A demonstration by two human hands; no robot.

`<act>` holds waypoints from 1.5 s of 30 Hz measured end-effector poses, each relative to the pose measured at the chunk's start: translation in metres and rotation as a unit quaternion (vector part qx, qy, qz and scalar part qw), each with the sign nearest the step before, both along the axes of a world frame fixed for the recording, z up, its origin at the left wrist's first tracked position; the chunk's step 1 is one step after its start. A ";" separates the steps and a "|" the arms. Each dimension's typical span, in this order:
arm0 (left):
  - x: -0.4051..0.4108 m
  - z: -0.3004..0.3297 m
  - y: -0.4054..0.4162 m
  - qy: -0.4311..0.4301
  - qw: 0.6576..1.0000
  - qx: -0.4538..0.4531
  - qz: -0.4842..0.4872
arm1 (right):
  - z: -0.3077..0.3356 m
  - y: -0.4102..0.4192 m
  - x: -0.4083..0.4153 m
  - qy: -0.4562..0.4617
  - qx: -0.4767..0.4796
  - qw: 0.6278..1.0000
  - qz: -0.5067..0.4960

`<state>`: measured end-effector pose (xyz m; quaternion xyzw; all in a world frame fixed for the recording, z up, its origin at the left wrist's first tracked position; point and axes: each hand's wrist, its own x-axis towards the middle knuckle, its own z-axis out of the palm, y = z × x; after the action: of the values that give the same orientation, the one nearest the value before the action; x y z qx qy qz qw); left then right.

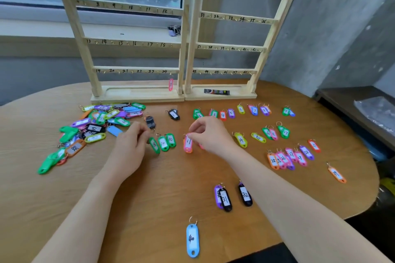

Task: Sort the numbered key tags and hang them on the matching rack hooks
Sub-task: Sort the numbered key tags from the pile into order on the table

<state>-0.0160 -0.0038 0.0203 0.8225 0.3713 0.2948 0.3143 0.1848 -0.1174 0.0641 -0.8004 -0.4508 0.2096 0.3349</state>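
Nearest on the round wooden desk (pixel 149 209): light blue plastic tag marked 40 (pixel 192 239), then black tags 31 (pixel 225 199) and 32 (pixel 245 195). Right hand (pixel 208 134) pinches the ring of the pink tag marked 11 (pixel 188 144), lying flat. Left hand (pixel 130 145) grip loosely curled beside three green tags (pixel 163 143), grasping nothing visible. Unsorted pile of coloured tags (pixel 96 126) far left. Behind, two pale wooden numbered racks (pixel 186 53); one pink tag (pixel 170 84) hangs under 24.

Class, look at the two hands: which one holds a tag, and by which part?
The right hand pinches the pink tag marked 11 at its ring end. Whether the left hand holds anything cannot be told.
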 end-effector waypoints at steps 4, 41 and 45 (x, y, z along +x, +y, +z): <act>0.006 0.003 -0.007 -0.029 0.998 -0.027 -0.039 | -0.002 0.009 0.002 -0.024 -0.020 0.999 0.012; 0.054 0.064 -0.072 -0.032 0.988 -0.057 -0.138 | -0.005 -0.044 0.054 -0.043 0.044 0.996 0.060; 0.081 0.069 -0.086 -0.001 0.987 -0.046 -0.157 | -0.004 -0.084 0.086 -0.038 0.052 0.998 0.026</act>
<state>0.0651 -0.0896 0.0892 0.8549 0.2505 0.2253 0.3944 0.2712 -0.2017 0.0606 -0.7775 -0.4940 0.1639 0.3529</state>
